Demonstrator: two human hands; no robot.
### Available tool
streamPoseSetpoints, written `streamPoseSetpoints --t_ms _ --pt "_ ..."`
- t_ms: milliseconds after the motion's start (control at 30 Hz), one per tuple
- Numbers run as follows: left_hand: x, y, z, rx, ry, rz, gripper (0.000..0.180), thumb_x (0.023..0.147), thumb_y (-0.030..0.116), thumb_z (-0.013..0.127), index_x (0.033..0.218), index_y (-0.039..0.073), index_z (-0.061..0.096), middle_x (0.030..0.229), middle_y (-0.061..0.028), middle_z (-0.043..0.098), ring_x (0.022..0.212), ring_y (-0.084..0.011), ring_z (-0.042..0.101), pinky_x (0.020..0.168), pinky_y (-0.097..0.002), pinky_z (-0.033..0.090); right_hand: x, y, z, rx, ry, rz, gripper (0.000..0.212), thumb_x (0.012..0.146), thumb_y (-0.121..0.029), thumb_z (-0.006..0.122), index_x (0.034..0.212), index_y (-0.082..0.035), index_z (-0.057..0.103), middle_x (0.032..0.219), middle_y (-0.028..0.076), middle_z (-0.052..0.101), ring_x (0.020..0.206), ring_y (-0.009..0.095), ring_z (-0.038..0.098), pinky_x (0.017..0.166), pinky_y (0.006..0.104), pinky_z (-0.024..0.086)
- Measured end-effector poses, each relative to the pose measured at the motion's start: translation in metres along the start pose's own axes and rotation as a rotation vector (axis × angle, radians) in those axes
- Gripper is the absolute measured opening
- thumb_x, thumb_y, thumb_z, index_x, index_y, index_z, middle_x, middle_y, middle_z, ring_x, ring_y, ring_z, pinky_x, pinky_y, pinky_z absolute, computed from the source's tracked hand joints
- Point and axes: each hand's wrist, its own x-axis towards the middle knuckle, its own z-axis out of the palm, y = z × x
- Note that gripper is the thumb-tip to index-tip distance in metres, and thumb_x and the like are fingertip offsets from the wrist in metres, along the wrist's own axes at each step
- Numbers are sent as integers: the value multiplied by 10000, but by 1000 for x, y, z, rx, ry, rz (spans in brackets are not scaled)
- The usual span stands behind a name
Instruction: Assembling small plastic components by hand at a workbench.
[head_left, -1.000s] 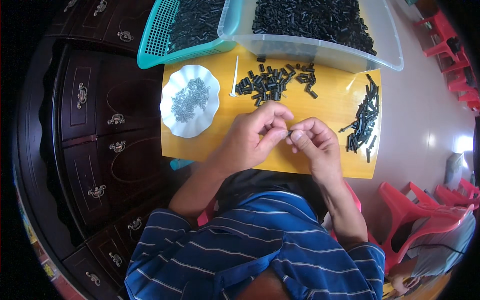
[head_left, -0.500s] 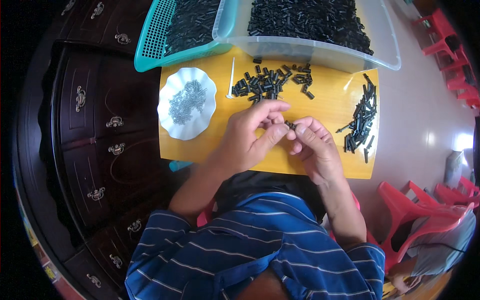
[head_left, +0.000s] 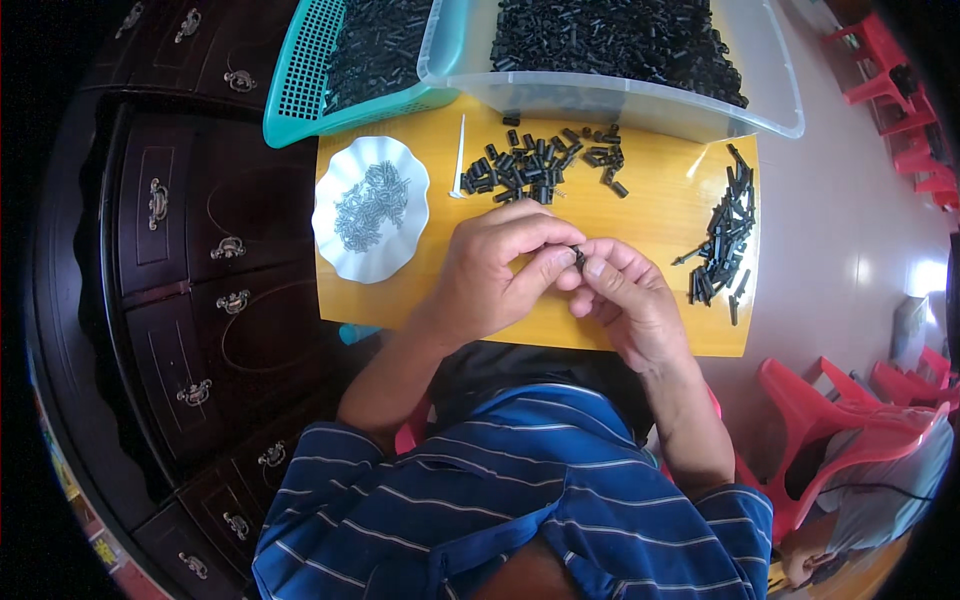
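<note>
Both hands meet over the near part of the yellow table (head_left: 480,310). My left hand (head_left: 505,265) and my right hand (head_left: 632,295) pinch a small black plastic part (head_left: 579,258) between thumbs and fingertips, which cover most of it. Just beyond my fingers lies a loose pile of short black tubes (head_left: 530,165). To the left stands a white scalloped plate (head_left: 330,245) holding many small metal springs (head_left: 375,205). Over at the table's right side, longer black pieces with thin tips (head_left: 725,240) are heaped.
A green perforated basket (head_left: 300,80) and a clear plastic bin (head_left: 640,95), both full of black parts, stand at the far edge. A thin white stick (head_left: 460,160) lies beside the plate. Dark wooden drawers (head_left: 150,250) are on the left, red plastic stools (head_left: 800,420) and a person's sleeve (head_left: 890,470) on the right.
My left fingers have closed in over the black part, and my right fingertips have come up against them. The part now looks turned more upright and shows less.
</note>
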Motion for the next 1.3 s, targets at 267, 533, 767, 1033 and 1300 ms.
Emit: streamPoseSetpoints --t_ms 267,533,767,1033,1300 --pt "-2 10 15 206 89 101 433 761 93 796 1165 18 656 1025 -123 663 902 -286 682 756 -357 561 2 1 2 55 11 -16 223 1029 -166 592 1181 -12 642 1067 101 722 943 145 688 857 278 551" --pt "-5 -3 28 403 122 208 400 733 90 770 1114 44 657 995 -94 654 901 -281 674 743 -374 555 2 6 -4 175 -17 -3 209 1026 -171 593 1145 -12 658 1061 87 720 971 158 688 881 286 541" --pt "-2 -8 26 368 116 232 325 750 88 760 1053 43 652 949 -95 656 852 -290 667 714 -371 546 2 7 -6 200 20 9 209 1026 -187 588 1123 -23 674 1040 79 725 953 164 697 891 314 551" --pt "-6 -5 25 339 109 203 237 782 61 744 1005 42 665 910 -108 667 802 -310 667 690 -394 542 1 9 -2 88 67 25 225 1017 -210 605 1117 -22 678 1016 62 724 937 146 690 870 300 547" --pt "-12 5 15 325 24 124 295 784 84 773 1058 36 675 966 -114 672 842 -300 680 748 -378 563 2 10 1 -73 39 0 216 1016 -213 608 1072 -18 684 963 38 704 893 116 646 855 267 507"
